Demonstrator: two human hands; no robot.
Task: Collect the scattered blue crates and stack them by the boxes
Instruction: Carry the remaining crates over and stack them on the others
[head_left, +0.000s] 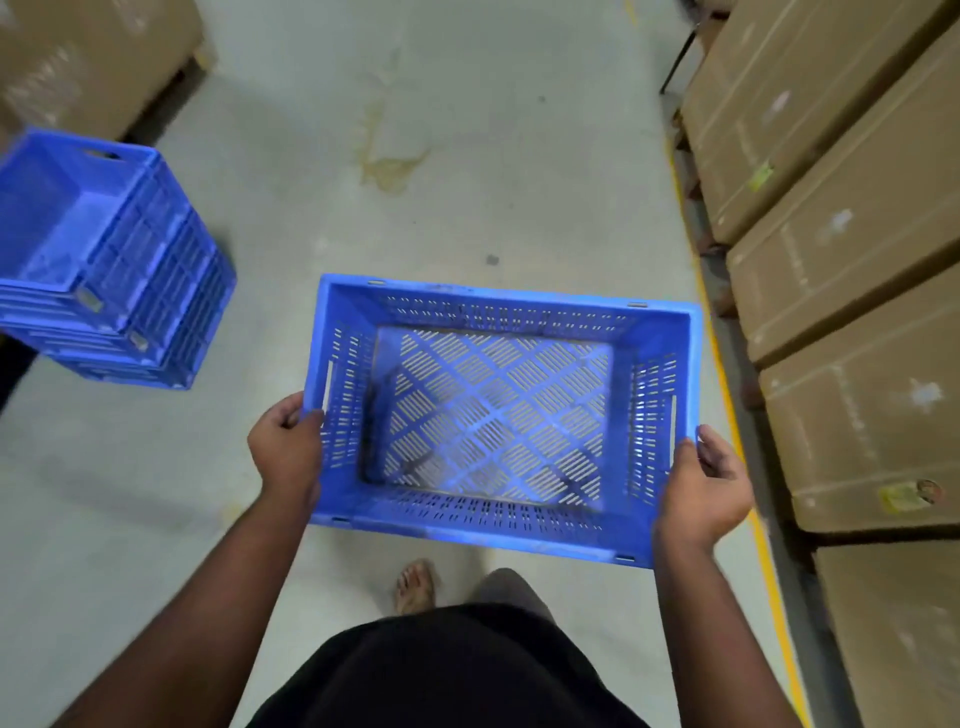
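I carry an empty blue perforated crate (498, 415) above the concrete floor, held level in front of my body. My left hand (285, 447) grips its left rim near the handle slot. My right hand (709, 483) grips the right rim. A stack of blue crates (114, 265) stands on the floor at the left, the top one open and empty. That stack sits just in front of cardboard boxes (93, 57) at the upper left.
A long row of large cardboard boxes (852, 249) lines the right side behind a yellow floor line (727, 400). Open concrete floor (441, 156) with a stain stretches ahead. My foot (415, 584) shows below the crate.
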